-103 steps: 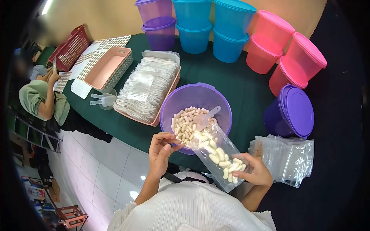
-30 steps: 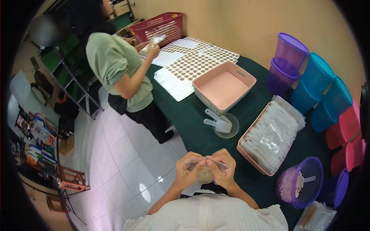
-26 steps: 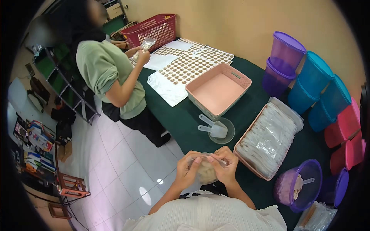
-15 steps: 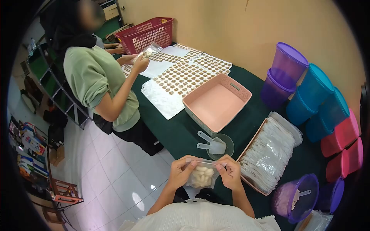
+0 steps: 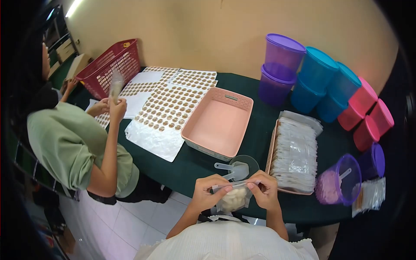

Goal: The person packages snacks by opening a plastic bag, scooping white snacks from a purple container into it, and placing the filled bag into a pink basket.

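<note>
A clear bag (image 5: 234,198) of pale pieces hangs at the near edge of the green surface (image 5: 169,172), its top corners pinched between thumb and fingers of the left hand (image 5: 209,191) and right hand (image 5: 263,190), near a glass bowl (image 5: 252,164) holding scoops (image 5: 239,171).

The pink basket (image 5: 219,125) is plastic, its floor smooth with a soft sheen. Under it, matt dark green cloth covers the desk (image 5: 255,130). Left of the basket lie smooth paper sheets (image 5: 162,106), the nearest with a crinkled, shiny end; farther left, the maroon basket (image 5: 113,65) is perforated plastic. Right of it, the packed bags (image 5: 297,158) are glossy, wrinkled clear plastic, and the stacked tubs (image 5: 284,54) smooth, translucent plastic. In front of it, the scoops (image 5: 239,170) are cloudy plastic and the filled bag (image 5: 234,198) is clear, glossy plastic film.
</note>
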The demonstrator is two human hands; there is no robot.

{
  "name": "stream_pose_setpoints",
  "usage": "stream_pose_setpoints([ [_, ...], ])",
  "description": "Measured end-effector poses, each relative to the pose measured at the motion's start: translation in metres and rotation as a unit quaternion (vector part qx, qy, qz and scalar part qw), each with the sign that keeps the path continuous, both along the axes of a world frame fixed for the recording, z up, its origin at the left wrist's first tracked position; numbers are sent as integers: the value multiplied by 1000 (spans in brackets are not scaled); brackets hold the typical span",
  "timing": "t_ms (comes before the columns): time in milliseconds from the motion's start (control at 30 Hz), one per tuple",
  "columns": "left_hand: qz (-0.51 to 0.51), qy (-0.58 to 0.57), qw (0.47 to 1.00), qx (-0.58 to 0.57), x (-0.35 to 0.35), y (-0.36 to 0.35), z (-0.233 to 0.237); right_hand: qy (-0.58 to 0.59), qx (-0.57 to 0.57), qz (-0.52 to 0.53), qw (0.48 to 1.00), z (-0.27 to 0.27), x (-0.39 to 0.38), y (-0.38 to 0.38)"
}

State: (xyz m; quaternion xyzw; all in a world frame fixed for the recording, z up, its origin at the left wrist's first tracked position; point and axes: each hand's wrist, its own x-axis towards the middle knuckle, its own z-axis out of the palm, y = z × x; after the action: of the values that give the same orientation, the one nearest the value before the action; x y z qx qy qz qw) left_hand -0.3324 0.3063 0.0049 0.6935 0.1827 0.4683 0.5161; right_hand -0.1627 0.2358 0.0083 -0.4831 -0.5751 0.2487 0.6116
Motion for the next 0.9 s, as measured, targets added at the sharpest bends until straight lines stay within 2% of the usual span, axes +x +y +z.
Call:
stream_pose_setpoints([
  [67,14,-37,998,53,-5,10,-3,-15,-4,15,1000,-1,-8,1],
  [167,13,-17,995,96,-23,36,8,-3,-4,-15,1000,3,-28,6],
  [233,116,7,988,96,-38,67,27,16,-5,-48,999,7,-38,5],
  [267,148,-27,980,129,-44,88,40,33,-7,-69,997,8,-42,2],
  [367,266,-149,935,179,-34,129,74,-39,-61,-128,989,1,-36,-18],
  [400,249,-166,936,184,-25,138,78,-65,-86,-147,983,-4,-34,-27],
  [467,181,-69,964,182,-2,154,76,-55,-110,-196,973,-14,-35,-45],
  [500,119,17,975,188,8,166,67,-46,-136,-230,963,-19,-37,-56],
  [533,90,125,953,261,16,163,64,-36,-163,-262,950,-22,-38,-66],
  [633,12,144,935,323,39,145,30,-26,-214,-323,922,-29,-43,-94],
  [700,-120,144,966,176,50,131,9,-23,-256,-350,901,-28,-47,-106],
  [900,-278,163,942,91,68,70,-9,-50,-285,-339,895,-24,-46,-115],
])
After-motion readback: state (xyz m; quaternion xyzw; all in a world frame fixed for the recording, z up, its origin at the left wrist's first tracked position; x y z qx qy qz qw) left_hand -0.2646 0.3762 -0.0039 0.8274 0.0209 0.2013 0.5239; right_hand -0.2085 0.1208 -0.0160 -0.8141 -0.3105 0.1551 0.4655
